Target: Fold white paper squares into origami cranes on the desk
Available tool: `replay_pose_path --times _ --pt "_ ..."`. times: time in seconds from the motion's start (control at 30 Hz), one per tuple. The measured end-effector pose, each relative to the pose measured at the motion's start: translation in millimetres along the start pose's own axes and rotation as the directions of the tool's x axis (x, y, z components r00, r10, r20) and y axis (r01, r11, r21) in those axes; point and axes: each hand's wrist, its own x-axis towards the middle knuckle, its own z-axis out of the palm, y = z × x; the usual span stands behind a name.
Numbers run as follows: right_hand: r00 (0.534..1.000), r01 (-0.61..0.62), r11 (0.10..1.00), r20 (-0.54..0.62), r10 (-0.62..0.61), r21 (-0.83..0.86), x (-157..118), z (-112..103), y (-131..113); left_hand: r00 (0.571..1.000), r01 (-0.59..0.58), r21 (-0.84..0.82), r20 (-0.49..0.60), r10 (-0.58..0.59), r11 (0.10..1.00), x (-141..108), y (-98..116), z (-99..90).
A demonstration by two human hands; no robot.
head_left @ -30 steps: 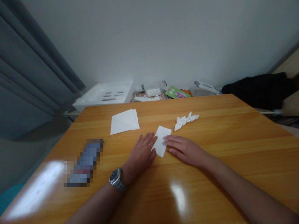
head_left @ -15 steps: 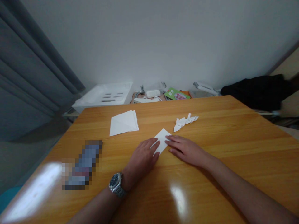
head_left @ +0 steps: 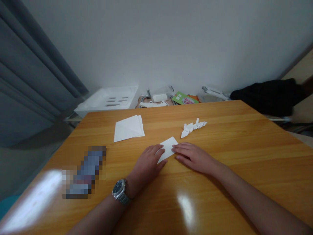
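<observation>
A small white folded paper [head_left: 168, 147] lies flat on the wooden table [head_left: 210, 195], between my two hands. My left hand [head_left: 149, 163], with a metal watch [head_left: 120, 191] on its wrist, rests its spread fingers on the paper's left side. On the right side, the fingertips of my right hand [head_left: 192, 156] touch the paper, fingers slightly apart. Folded white paper figures [head_left: 193, 128] sit just beyond my right hand. Farther back on the left is a stack of white paper sheets [head_left: 129, 128].
A pixelated phone-like object [head_left: 88, 171] lies at the table's left. Behind the table's far edge are a white tray [head_left: 110, 98], a green booklet [head_left: 184, 98] and assorted items. Black cloth [head_left: 266, 96] is at the right, a grey curtain [head_left: 29, 65] at the left.
The small paper has turned a little clockwise under my fingers, so its top corner now points more to the right. My hands have shifted only slightly.
</observation>
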Motion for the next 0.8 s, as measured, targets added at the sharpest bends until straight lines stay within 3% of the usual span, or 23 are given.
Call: replay_pose_path --times 0.2,0.4,0.8 --pt "0.999 -0.027 1.000 -0.022 0.027 -0.010 -3 2 7 1.000 -0.018 0.000 0.026 0.018 1.000 2 -1 -3.9" --pt "0.999 -0.041 0.998 0.032 0.043 -0.047 -5 4 13 0.999 -0.002 -0.014 0.046 0.003 1.000 1 -2 -2.5" --pt "0.997 -0.067 0.998 0.027 0.067 0.006 -5 1 12 1.000 0.015 0.012 0.012 -0.015 1.000 -1 -8 -1.9"
